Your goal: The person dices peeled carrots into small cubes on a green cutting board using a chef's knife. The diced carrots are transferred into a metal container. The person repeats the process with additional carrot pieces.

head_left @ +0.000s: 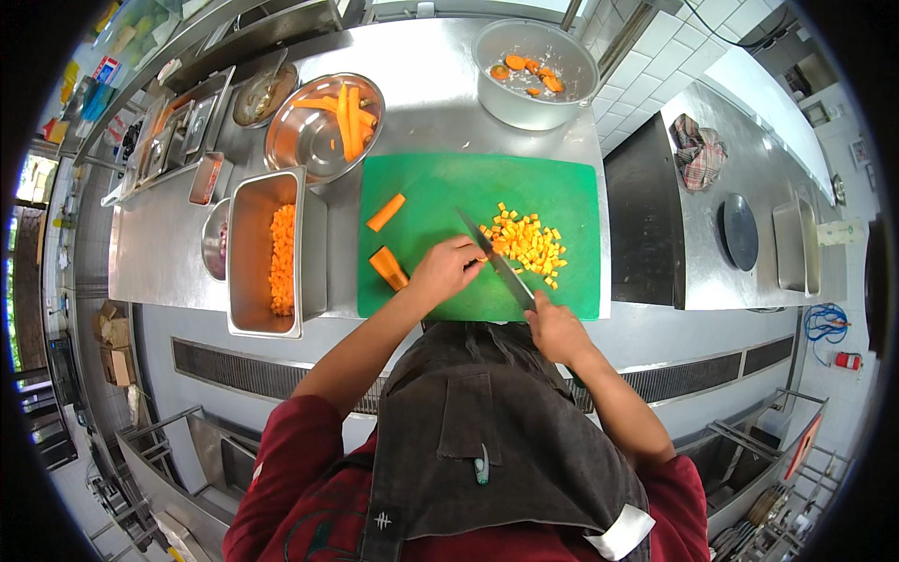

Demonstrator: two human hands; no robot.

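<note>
On the green cutting board (435,179), my right hand (558,328) grips the handle of a chef's knife (507,275), its blade slanting up and left. Beside the blade, my left hand (447,265) has its fingers curled on a small piece of carrot (482,260), mostly hidden by the fingertips. To the right of the blade lies a pile of diced carrot (530,242). Two larger carrot pieces rest at the board's left: a peeled stick (386,213) and a thicker chunk (388,268), partly behind my left forearm.
A deep steel pan (316,260) of diced carrot stands left of the board. Behind it, a steel bowl (309,144) holds peeled carrots. A large aluminium pot (537,112) with carrot scraps stands at the back right. Farther right, a counter holds a checked cloth (701,153).
</note>
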